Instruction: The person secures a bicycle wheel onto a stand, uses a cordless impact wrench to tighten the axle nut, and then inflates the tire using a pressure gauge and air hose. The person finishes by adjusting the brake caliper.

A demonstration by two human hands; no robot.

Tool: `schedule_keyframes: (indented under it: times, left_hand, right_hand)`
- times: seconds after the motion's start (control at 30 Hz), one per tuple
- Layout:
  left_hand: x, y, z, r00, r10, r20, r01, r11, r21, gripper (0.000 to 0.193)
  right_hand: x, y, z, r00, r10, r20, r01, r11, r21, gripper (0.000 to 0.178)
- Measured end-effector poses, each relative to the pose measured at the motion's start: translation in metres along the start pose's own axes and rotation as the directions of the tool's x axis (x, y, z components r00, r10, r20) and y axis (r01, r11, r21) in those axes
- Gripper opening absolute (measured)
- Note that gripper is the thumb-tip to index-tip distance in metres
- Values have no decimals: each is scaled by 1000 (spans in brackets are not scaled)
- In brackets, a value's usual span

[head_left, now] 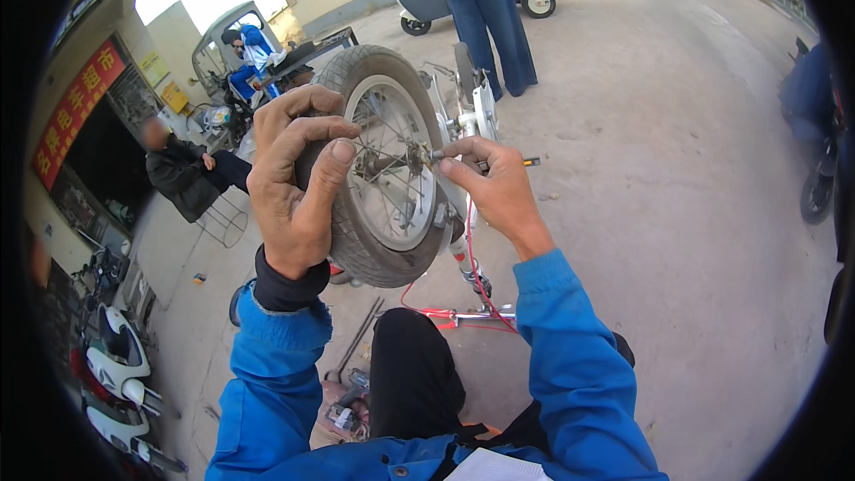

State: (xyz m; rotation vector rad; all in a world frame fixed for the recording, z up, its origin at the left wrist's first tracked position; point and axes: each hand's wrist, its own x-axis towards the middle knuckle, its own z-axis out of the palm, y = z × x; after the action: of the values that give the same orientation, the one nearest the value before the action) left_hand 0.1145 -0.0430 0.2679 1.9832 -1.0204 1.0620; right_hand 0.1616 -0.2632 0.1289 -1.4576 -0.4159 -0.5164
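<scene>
A spoked wheel (pixel 392 169) with a worn dark tyre stands upright before me, joined to a white frame (pixel 482 111). My left hand (pixel 298 174) is raised in front of the tyre's left side, fingers loosely curled and apart, with nothing visible in them. Whether it touches the tyre I cannot tell. At the hub (pixel 417 158), my right hand (pixel 494 183) pinches a small metal piece (pixel 436 154) between thumb and forefinger; the fingers hide most of it. Behind that hand a yellow and black tip (pixel 533 161) sticks out. A red cable (pixel 469 214) hangs below.
Red and silver frame parts (pixel 463 314) lie near my knee. Tools (pixel 352 401) rest on the ground by my leg. A person sits on a stool (pixel 223 218) at left; another stands behind the wheel (pixel 485 18). Scooters (pixel 120 347) are parked at lower left.
</scene>
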Motion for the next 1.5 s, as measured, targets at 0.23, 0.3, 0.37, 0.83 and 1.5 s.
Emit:
schedule_keyframes:
  times: [0.23, 0.3, 0.37, 0.83, 1.5]
  left_hand:
    - [3, -3, -3, 999, -50, 14, 52, 993, -104, 31]
    - [1, -5, -4, 999, -43, 24, 46, 992, -120, 34]
    - [-4, -8, -3, 999, -47, -4, 45, 978, -205, 38]
    - [-94, -110, 28, 811, -564, -156, 405, 733, -547, 41]
    - [-106, -114, 57, 850, -525, -52, 425, 740, -522, 33]
  right_hand:
    - [5, 0, -19, 971, 238, -19, -199, 848, 492, 35]
    - [3, -1, -8, 980, 184, -76, -123, 861, 494, 30]
    - [-2, -4, -4, 973, 195, -122, -118, 877, 465, 28]
    - [-12, -8, 1, 990, -80, -116, 69, 993, -93, 19]
    - [2, -47, 10, 998, -14, 66, 42, 899, -437, 25]
